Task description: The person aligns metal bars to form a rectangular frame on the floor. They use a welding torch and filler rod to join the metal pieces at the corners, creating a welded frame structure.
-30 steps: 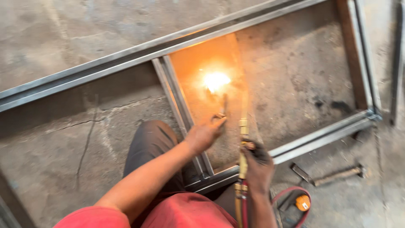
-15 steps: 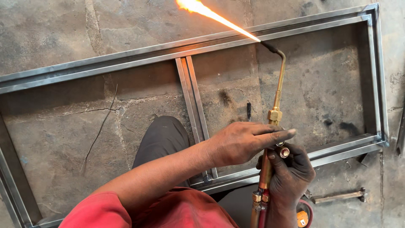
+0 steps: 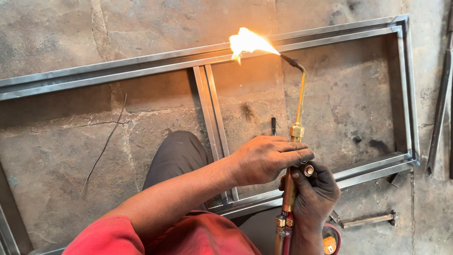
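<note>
A brass gas torch [image 3: 298, 118] points up and away from me, with a bright yellow flame [image 3: 247, 42] blowing left from its bent tip, just above the far rail of a steel frame [image 3: 141, 66]. My right hand [image 3: 316, 196], dark with grime, is shut around the torch handle. My left hand [image 3: 266, 159] reaches across from the left, and its fingers are closed on the torch body at the valve knobs [image 3: 308, 170]. Two hoses [image 3: 283, 236] run down from the handle. My knee [image 3: 177, 153] lies under my left arm.
The frame lies flat on a cracked stone floor, with a crossbar [image 3: 212, 118] running toward me. A hammer [image 3: 368, 219] rests at lower right, a steel bar [image 3: 439, 108] lies along the right edge, a thin wire [image 3: 106, 139] on the left, and a small dark stub [image 3: 273, 125] inside the frame.
The flame has shortened from a long thin jet to a bushy burst. My left hand has moved from near the tip down to the valves. The view has shifted left.
</note>
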